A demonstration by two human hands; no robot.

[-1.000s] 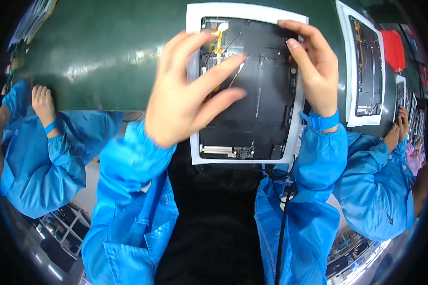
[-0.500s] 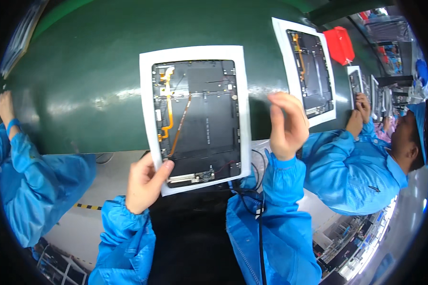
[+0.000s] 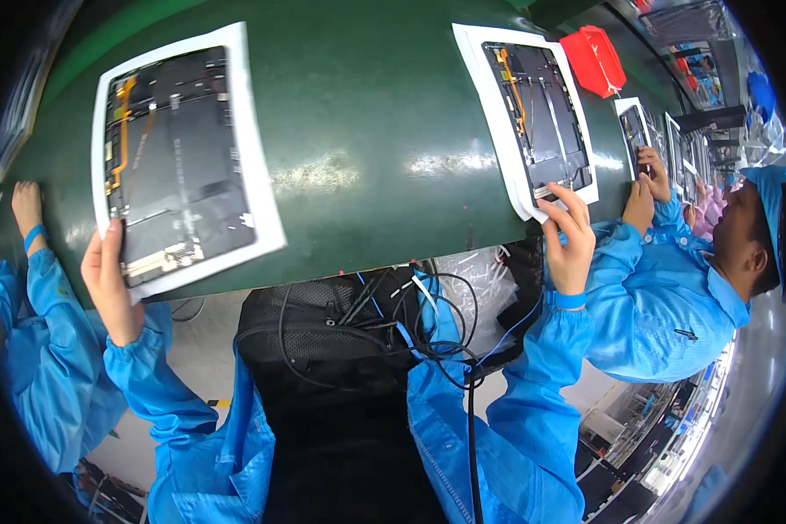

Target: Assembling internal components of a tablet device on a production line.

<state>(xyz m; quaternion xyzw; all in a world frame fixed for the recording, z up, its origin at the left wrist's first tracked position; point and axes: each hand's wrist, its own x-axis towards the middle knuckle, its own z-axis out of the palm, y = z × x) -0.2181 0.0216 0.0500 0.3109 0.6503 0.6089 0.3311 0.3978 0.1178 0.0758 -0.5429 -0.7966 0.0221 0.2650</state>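
On the left, my left hand [image 3: 113, 284] grips the lower left corner of an opened tablet housing [image 3: 188, 162], thumb on top. The housing is black inside, with an orange flex cable [image 3: 124, 131] along its left side, and lies on a white sheet [image 3: 260, 201]. At the right, the fingers of my right hand [image 3: 572, 240] are at the lower edge of a second opened tablet housing [image 3: 541, 113], on its own white sheet [image 3: 489, 113]. Its fingers bend over that edge with the thumb below; the underside of the grip is hidden.
The green workbench [image 3: 358, 131] runs across. A red bin [image 3: 594, 61] stands beyond the second housing. Co-workers in blue sit on either side, one with hands [image 3: 651, 188] at another tablet. Black cables [image 3: 445, 323] and a black bag [image 3: 314, 323] are below the bench edge.
My left hand has carried the first housing and its sheet to the left. My right hand, free before, has moved right and reached the lower edge of the second housing.
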